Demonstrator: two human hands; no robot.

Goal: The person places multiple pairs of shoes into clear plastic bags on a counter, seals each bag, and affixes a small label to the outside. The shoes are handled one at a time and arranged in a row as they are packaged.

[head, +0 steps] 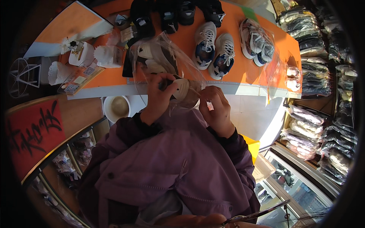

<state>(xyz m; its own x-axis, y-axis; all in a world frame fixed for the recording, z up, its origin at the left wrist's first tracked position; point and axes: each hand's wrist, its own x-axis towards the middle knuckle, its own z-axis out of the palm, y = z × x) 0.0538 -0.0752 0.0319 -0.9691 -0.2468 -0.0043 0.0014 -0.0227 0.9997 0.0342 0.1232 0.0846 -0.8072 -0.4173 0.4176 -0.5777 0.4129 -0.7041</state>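
Observation:
A clear plastic bag [186, 61] with beige and dark shoes [160, 58] in it lies across the front edge of the orange table [182, 40]. My left hand [161, 95] is at the bag's near left side, thumb and fingers curled together on the film beside a shoe's pale toe [181, 89]. On the right side, my right hand [214, 107] pinches the gathered film at the bag's end. Just beyond the bag stands a pair of white and blue sneakers [206, 47]. Part of the bag's near end is hidden by my hands.
Black shoes [186, 12] line the table's far edge. A bagged pair of sneakers [256, 42] lies to the right. At the left are a white container [81, 54] and a card with printed codes [81, 79]. A white bucket [117, 108] stands below. Shelves of bagged goods [315, 77] rise at right.

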